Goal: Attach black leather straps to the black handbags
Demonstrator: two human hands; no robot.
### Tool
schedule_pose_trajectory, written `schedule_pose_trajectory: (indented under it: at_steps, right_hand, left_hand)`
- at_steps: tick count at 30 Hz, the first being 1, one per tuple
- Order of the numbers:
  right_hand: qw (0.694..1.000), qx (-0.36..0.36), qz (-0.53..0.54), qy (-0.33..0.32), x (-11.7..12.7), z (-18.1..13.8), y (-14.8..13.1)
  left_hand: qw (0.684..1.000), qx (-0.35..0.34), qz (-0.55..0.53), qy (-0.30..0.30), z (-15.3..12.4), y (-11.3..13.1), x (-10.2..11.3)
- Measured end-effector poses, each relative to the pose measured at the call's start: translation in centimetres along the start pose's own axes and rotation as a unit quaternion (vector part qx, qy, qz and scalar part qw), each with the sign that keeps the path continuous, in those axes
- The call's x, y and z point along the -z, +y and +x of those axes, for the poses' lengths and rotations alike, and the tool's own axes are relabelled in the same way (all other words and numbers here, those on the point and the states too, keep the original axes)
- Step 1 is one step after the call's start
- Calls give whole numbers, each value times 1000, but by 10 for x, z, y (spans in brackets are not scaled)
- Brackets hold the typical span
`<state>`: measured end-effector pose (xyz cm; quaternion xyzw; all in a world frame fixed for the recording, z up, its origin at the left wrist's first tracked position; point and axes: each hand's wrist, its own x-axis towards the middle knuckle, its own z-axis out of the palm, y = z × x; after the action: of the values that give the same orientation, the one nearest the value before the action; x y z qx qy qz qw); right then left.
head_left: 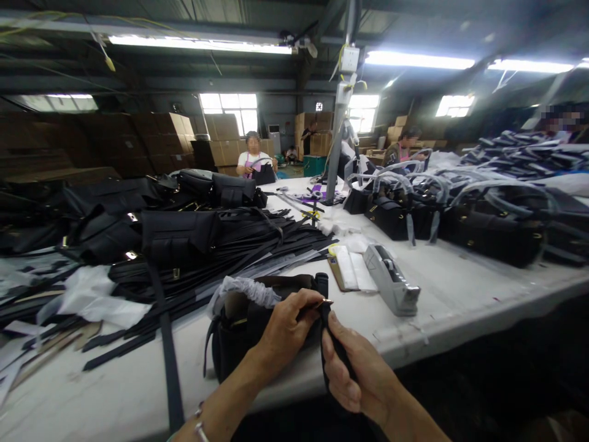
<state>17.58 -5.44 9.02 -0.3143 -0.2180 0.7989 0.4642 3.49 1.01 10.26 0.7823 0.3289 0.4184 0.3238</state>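
Observation:
A black handbag [237, 334] stuffed with white paper [243, 288] stands at the near edge of the white table [460, 288]. My left hand [283, 331] rests against the bag, fingers pinched on a small gold metal fitting [326, 301] at the end of a black strap [323, 285]. My right hand [354, 368] is closed around the same strap just below, thumb up along it.
A heap of black straps [239, 245] and black bags [138, 227] covers the table's left. A grey tape dispenser [391, 279] and white pads [354, 270] lie right of the bag. Finished bags with wrapped handles [460, 215] line the right. Other people work at the far end.

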Motion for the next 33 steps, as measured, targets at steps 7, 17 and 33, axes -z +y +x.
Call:
schedule_pose_trajectory:
  at_steps: [7, 17, 33]
  right_hand:
    - [989, 91, -85, 76, -8, 6, -8]
    - [735, 333, -568, 164, 11, -1, -68]
    - [867, 292, -379, 138, 21, 35, -96]
  left_hand:
    - [996, -54, 50, -44, -6, 2, 1]
    - [989, -85, 86, -84, 1, 2, 14]
    - [963, 94, -237, -86, 5, 19, 44]
